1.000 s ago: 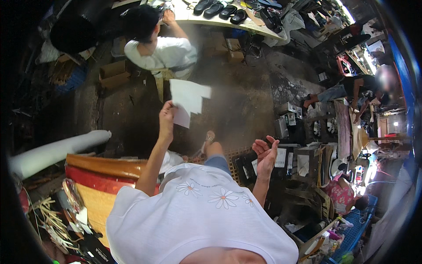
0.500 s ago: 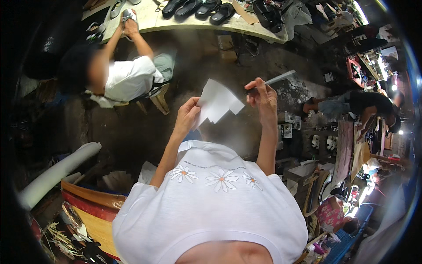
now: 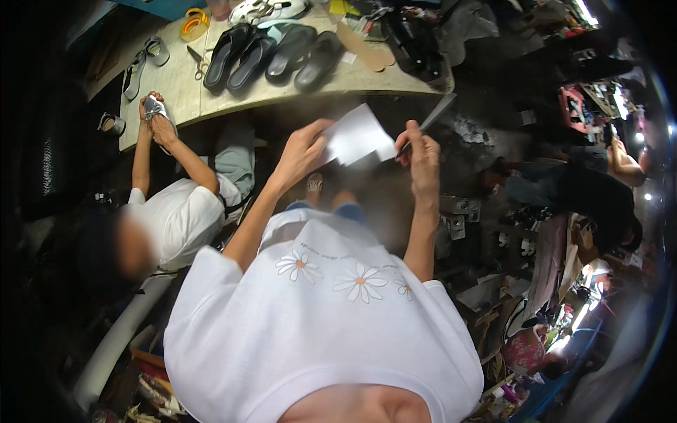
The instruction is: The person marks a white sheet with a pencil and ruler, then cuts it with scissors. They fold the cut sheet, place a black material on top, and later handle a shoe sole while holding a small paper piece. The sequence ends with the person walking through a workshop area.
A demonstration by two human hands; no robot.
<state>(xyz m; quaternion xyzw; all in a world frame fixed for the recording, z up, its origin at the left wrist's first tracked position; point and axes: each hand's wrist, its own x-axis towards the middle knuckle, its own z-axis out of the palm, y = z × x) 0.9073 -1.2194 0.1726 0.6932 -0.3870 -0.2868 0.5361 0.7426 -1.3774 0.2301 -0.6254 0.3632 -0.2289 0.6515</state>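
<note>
My left hand pinches a white piece of paper at its left side; the lower edge of the piece is cut in steps. In my right hand is a slim, pale grey strip-like tool. Its far end points up and right, and a dark tip shows by my fingers, close to the right corner of the paper. Its exact kind is blurred. Both hands are held in the air in front of my shirt, short of a pale worktable.
On the worktable lie black sandals, scissors, yellow tape rolls and tan sole shapes. At left a seated co-worker holds a grey shoe. Another person bends at right. A white roll leans lower left.
My view has shifted toward the worktable, so more of it shows. The co-worker now appears lower in the picture. The paper and the tool's dark tip have come closer together.
</note>
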